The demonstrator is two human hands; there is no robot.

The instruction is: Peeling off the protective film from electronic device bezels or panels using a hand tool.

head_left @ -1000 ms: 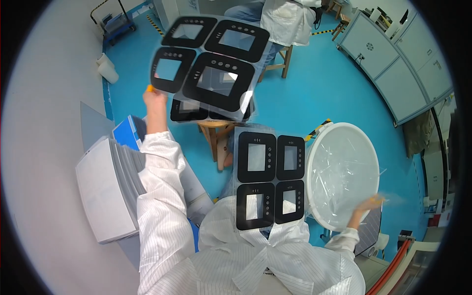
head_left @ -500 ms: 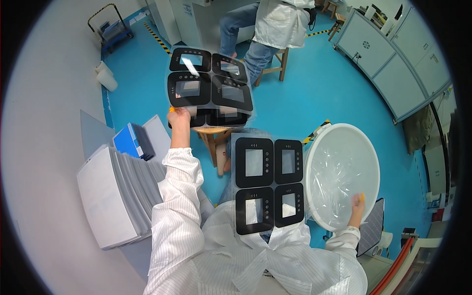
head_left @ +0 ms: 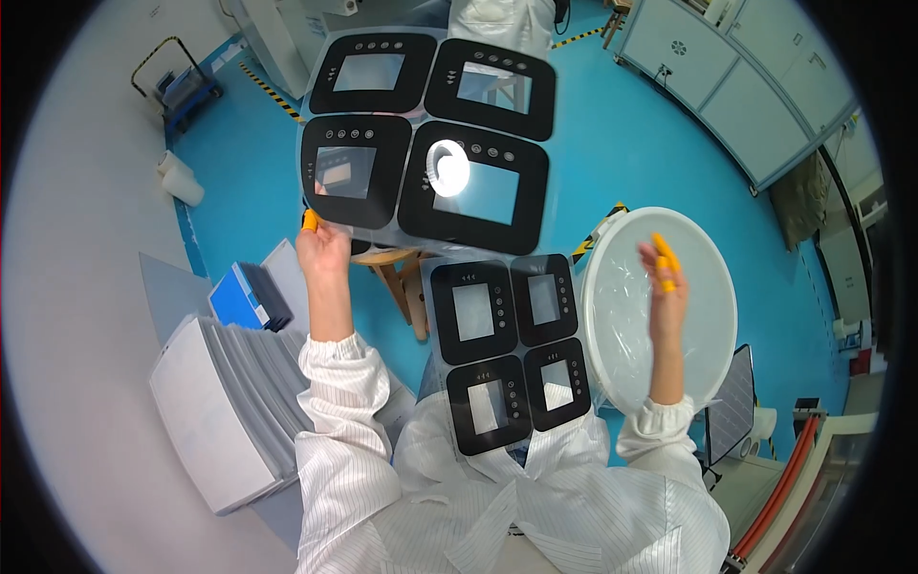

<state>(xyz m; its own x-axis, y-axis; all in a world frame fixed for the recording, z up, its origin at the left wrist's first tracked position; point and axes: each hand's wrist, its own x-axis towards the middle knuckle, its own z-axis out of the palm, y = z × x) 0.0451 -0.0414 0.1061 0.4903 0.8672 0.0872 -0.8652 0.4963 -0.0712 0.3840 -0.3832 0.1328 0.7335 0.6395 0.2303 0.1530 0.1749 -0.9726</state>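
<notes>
My left hand [head_left: 327,251], with a yellow finger cot on it, pinches the near left edge of a clear sheet [head_left: 478,220] printed with black window frames. That sheet is held up in front of me, and a round bright reflection shows on it. On my lap lies a second clear sheet [head_left: 488,442] with similar black frames. My right hand [head_left: 666,277], wearing yellow finger cots, is over the round white bin [head_left: 590,325] lined with clear plastic. Its fingers are stretched out and slightly blurred; I see nothing in them.
A tall stack of white sheets [head_left: 206,421] stands at the left beside a blue box [head_left: 239,297]. Past my left hand is a wooden stool [head_left: 397,287], partly hidden. Another person in a white coat [head_left: 502,24] is at the far side. Grey cabinets [head_left: 698,96] stand far right.
The sheet in my left hand has come up and closer, tilted toward me. My right hand has moved up and left over the bin, its fingers now stretched out. The lap sheet has turned slightly.
</notes>
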